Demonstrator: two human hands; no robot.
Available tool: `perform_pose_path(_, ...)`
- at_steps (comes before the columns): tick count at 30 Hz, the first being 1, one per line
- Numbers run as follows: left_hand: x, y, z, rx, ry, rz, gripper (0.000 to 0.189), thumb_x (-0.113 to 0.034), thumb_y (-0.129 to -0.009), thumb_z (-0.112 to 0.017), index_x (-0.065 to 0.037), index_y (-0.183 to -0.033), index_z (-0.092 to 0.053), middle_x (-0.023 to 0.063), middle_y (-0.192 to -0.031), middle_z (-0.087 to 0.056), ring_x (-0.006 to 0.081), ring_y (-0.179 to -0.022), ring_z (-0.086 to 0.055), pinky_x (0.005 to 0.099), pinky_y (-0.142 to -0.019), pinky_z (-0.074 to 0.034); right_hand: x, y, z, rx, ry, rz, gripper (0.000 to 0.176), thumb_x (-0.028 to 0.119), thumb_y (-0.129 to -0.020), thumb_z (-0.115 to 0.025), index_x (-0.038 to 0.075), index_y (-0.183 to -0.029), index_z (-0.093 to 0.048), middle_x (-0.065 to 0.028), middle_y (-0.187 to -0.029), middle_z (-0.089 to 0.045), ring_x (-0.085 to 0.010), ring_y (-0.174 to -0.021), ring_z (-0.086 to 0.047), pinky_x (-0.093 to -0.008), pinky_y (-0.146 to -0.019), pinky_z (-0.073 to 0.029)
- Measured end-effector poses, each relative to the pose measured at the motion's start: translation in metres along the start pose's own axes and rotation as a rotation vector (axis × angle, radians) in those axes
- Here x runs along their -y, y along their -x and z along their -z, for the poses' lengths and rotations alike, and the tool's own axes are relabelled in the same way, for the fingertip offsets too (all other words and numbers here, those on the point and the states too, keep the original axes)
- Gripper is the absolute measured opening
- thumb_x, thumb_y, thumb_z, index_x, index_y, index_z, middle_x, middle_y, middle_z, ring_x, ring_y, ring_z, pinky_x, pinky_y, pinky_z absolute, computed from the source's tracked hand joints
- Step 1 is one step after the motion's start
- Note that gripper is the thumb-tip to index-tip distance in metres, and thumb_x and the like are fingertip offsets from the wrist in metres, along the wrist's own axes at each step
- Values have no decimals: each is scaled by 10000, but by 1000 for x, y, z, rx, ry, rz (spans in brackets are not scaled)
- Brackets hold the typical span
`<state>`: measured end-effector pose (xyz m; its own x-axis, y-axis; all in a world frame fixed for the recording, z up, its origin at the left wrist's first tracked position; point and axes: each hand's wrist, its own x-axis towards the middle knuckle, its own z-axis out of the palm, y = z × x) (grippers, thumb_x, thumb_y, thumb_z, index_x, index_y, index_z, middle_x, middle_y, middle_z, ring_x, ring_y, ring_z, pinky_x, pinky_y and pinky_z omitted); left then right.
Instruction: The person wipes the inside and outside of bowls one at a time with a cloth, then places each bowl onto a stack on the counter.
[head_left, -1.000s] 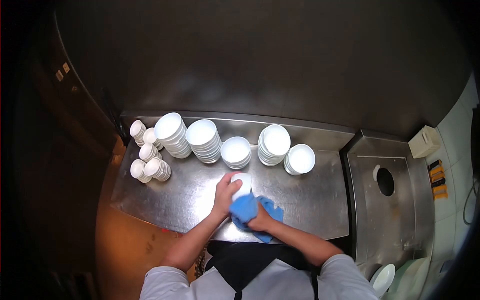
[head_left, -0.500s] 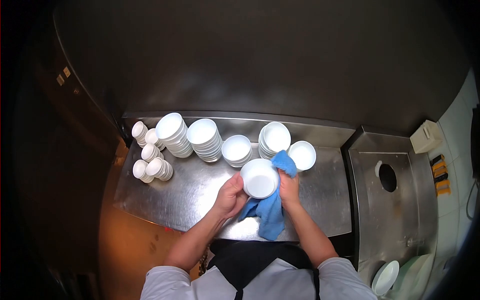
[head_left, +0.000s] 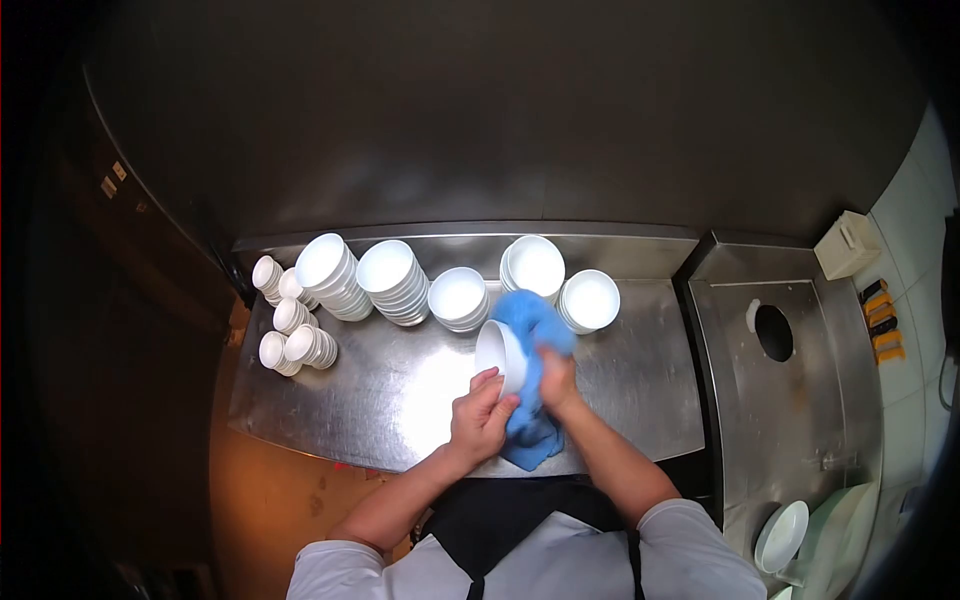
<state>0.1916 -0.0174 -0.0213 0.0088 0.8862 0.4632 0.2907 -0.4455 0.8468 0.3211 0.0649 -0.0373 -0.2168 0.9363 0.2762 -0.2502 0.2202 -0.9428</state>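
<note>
A white bowl is tilted on its side above the steel counter, its opening turned to the left. My left hand grips its near rim, fingers at the opening and thumb on the outer side. Against the bowl's outside lies a blue cloth, which hangs down toward the counter's front edge. My right hand is closed on the cloth at the bowl's right side, its fingers partly blurred. Just beyond my hands stand a stack of white bowls, a taller stack and another stack.
Tall bowl stacks stand at the back left of the counter. Several stacks of small cups are at its left end. On the right are a steel surface with a dark hole, knives and a white dish.
The bowl has turned from facing up to lying on its side. My left hand has shifted to its near rim. My right hand has brought the cloth round onto its outer side.
</note>
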Motion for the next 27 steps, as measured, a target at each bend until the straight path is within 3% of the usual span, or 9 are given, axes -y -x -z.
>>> perform_pose_path(3, -1, -9, 1, -32, -144, -224, 221, -36, -841, -670, 1, -1058, -677, 181, -1115, -683, 302, -1025, -667, 489, -990, -428, 6, -21, 0, 12, -932, -593, 360, 328, -995, -533, 11, -1146, -606, -77, -1029, -668, -145, -928, -645, -282, -803, -529)
perform_pose_path(4, 3, -17, 2, -73, -227, -271, 231, -30, -826, -678, 2, -1056, -678, 185, -1124, -680, 308, -1023, -666, 488, -987, -430, -6, -14, -3, 38, -936, -632, 402, 406, -994, -536, 56, -1180, -601, -62, -1057, -658, -109, -933, -630, -244, -811, -516)
perform_pose_path(8, 28, -63, 20, -149, -514, -225, 253, -20, -790, -688, 8, -1041, -673, 191, -1109, -677, 318, -971, -668, 469, -934, -453, -18, 15, -29, -193, -288, -306, 383, 352, -988, -560, 19, -1172, -606, -38, -1055, -640, -132, -940, -598, -261, -828, -482)
perform_pose_path(11, 52, -86, 30, -123, -709, -292, 205, -27, -801, -658, -24, -1006, -674, 162, -1023, -691, 298, -935, -667, 452, -905, -448, -5, 12, 1, -137, -117, -241, 280, 243, -971, -565, 14, -1116, -632, -37, -1068, -646, -162, -945, -604, -308, -844, -484)
perform_pose_path(12, 60, -92, 31, -113, -785, -343, 185, -26, -805, -646, -36, -987, -675, 150, -988, -696, 290, -923, -665, 446, -897, -445, 24, 8, 6, -178, -56, -359, 241, 188, -924, -580, 13, -1077, -644, -97, -1056, -674, -224, -955, -641, -352, -853, -492)
perform_pose_path(16, 90, -99, 31, -55, -871, -210, 68, -29, -814, -578, -79, -832, -621, 94, -793, -650, 271, -836, -634, 427, -848, -427, 16, 23, 61, -125, 415, -105, 327, 252, -871, -647, -3, -1074, -625, -217, -1009, -677, -360, -972, -665, -414, -827, -503)
perform_pose_path(21, 92, -101, 28, 88, -966, 58, 196, -133, -880, -609, -47, -1049, -659, 161, -1015, -691, 320, -1041, -643, 452, -949, -416, 32, 42, 107, -97, 554, -224, 357, 244, -849, -664, 4, -1108, -614, -205, -1032, -678, -368, -975, -663, -420, -845, -507)
perform_pose_path(26, 53, -125, -2, -66, -889, -252, 377, -153, -846, -639, -57, -1207, -593, 170, -1265, -591, 380, -1269, -485, 549, -1077, -317, 45, 38, 122, 168, 982, -128, 374, 165, -750, -712, 18, -1076, -604, -160, -1049, -633, -386, -1024, -606, -428, -869, -509)
perform_pose_path(27, 45, -134, -7, 69, -938, -317, 385, -155, -835, -650, -56, -1202, -590, 162, -1282, -577, 370, -1283, -472, 564, -1082, -307, 46, 33, 121, 245, 1057, -93, 381, 147, -722, -719, 24, -1062, -599, -151, -1031, -617, -378, -1021, -598, -431, -858, -509)
